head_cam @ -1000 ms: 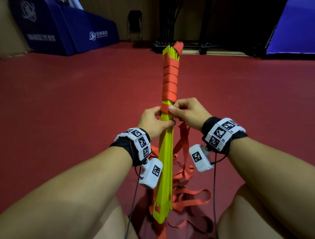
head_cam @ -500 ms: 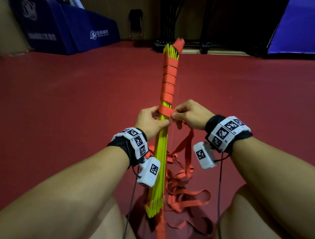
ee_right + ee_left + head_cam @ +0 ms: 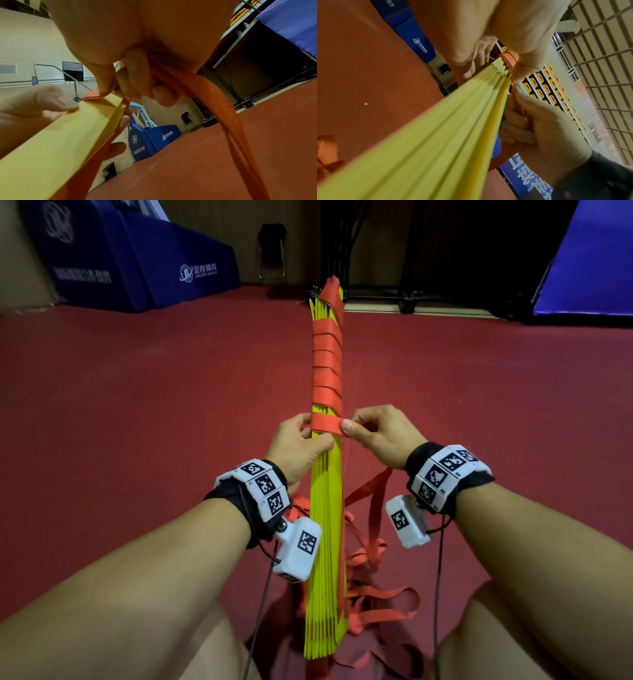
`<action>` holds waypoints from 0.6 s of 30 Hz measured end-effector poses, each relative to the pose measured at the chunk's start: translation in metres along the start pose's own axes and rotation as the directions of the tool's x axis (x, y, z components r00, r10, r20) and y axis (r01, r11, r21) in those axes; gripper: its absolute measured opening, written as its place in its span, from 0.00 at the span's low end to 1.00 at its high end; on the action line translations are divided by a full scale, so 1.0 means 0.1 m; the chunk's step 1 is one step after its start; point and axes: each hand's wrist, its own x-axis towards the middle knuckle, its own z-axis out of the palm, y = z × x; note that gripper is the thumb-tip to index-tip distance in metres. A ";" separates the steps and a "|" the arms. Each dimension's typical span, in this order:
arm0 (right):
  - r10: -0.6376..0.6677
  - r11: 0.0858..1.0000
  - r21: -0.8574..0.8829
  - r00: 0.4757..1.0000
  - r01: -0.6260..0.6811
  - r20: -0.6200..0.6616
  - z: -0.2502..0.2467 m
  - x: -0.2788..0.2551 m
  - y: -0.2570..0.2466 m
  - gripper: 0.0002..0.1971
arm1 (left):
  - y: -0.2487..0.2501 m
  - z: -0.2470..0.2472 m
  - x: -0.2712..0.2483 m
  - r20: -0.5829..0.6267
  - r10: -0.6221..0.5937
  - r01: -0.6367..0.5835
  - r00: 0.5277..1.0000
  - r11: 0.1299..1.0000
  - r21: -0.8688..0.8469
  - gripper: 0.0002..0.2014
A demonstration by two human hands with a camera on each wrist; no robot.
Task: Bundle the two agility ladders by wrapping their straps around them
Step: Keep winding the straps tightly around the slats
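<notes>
Change: since half a second ago your right hand [image 3: 378,433] has drawn the orange strap [image 3: 327,424] flat across the front of the yellow rungs [image 3: 325,508], laying a fresh turn just below the earlier wraps [image 3: 327,364].
Right grip: your thumb and fingers pinch the strap just right of the bundle.
Left grip: your left hand [image 3: 301,443] is clenched round the rungs, just under the new turn.
Bundle: you hold it upright between your hands, its lower end near the red floor [image 3: 137,405].
Done: judged about a third; the upper part is bound.
Left: the lower rungs are bare, and slack strap [image 3: 373,604] lies on the floor below your right grip.
Second ladder: you cannot tell it apart.
</notes>
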 end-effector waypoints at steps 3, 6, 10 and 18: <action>-0.013 1.000 0.015 1.000 0.013 0.007 0.05 0.01 0.01 0.19 | 0.04 0.04 -0.03 0.022 -0.011 0.012 1.000 0.999 -0.040 0.21; -0.002 0.998 0.059 1.000 0.002 0.007 0.09 0.02 0.02 0.19 | 0.08 0.05 -0.07 0.056 -0.034 0.040 0.998 0.995 -0.095 0.19; 0.013 0.992 0.127 1.000 -0.013 0.003 0.10 0.05 0.04 0.19 | 0.13 0.05 -0.09 0.102 -0.008 0.024 0.995 0.987 -0.159 0.15; -0.016 0.967 0.254 0.997 -0.005 0.080 0.03 0.03 0.01 0.15 | 0.09 0.00 -0.04 0.074 0.018 -0.006 0.997 0.988 -0.155 0.07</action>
